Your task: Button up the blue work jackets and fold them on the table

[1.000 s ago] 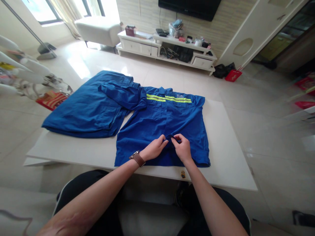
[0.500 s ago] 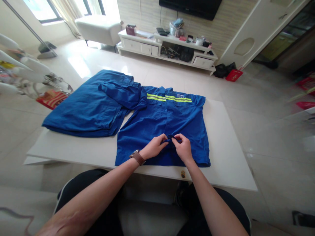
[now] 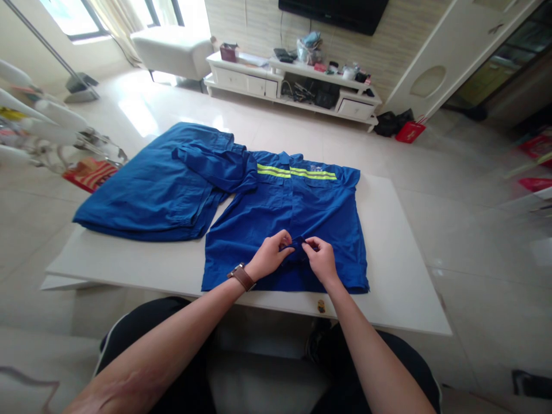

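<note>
White table point(image 3: 399, 270) mid-frame, TV point(image 3: 334, 14) and cabinet point(image 3: 241, 83) at top; left hand point(image 3: 269, 256) and right hand point(image 3: 321, 261), each grip pinching the blue jacket point(image 3: 280, 215)

Bright window point(image 3: 74, 18) — blurry edges

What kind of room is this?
Probably a living room: there's a wall-mounted flat black television, a long, low white wooden-looking cabinet below it, and a padded whitish seat.

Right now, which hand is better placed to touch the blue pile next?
Probably the left hand: it's nearer the blue pile, and the right hand, pinching the shirt, would likely cross the left.
</note>
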Tool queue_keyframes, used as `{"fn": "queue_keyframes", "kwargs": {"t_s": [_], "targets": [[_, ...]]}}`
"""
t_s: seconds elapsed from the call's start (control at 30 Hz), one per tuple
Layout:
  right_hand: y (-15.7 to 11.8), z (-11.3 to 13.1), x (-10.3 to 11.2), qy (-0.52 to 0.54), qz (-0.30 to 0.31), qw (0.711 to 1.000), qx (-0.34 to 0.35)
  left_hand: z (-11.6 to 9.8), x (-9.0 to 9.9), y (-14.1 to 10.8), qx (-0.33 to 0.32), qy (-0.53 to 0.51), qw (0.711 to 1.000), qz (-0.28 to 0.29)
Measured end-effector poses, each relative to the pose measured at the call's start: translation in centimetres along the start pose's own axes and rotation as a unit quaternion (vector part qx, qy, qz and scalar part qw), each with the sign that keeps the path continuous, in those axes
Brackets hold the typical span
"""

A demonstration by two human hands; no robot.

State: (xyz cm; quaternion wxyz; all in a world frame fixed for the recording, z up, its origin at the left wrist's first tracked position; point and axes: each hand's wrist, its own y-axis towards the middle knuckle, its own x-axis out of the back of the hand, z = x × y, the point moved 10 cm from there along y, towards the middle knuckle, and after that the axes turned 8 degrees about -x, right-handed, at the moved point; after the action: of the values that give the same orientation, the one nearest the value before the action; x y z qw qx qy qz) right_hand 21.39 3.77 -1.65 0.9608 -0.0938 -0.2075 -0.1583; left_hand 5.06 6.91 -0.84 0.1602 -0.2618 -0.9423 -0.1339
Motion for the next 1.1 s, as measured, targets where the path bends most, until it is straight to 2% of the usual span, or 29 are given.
{"fn": "queue_keyframes", "kwargs": {"t_s": [0.3, 0.67, 0.8, 0.93, 1.1], "targets": [[-0.1, 0.2, -0.4, 0.029, 0.017, 0.999, -0.004, -0.9, 0.1, -0.1, -0.011, 0.034, 0.999, 0.024], [-0.3, 0.4, -1.1, 0.030, 0.050, 0.998, -0.005, 0.5, -1.1, 0.0, 0.029, -0.035, 0.998, 0.046], [-0.2, 0.5, -1.3, 0.023, 0.058, 0.998, -0.001, 1.8, -1.2, 0.0, 0.028, -0.067, 0.997, 0.029], [-0.3, 0.4, -1.5, 0.012, 0.073, 0.997, 0.004, 3.2, -1.5, 0.0, 0.060, -0.127, 0.990, 0.005], [-0.4, 0.1, -1.7, -0.004, 0.079, 0.997, 0.015, 3.0, -1.5, -0.2, 0.055, -0.129, 0.990, 0.004]]}}
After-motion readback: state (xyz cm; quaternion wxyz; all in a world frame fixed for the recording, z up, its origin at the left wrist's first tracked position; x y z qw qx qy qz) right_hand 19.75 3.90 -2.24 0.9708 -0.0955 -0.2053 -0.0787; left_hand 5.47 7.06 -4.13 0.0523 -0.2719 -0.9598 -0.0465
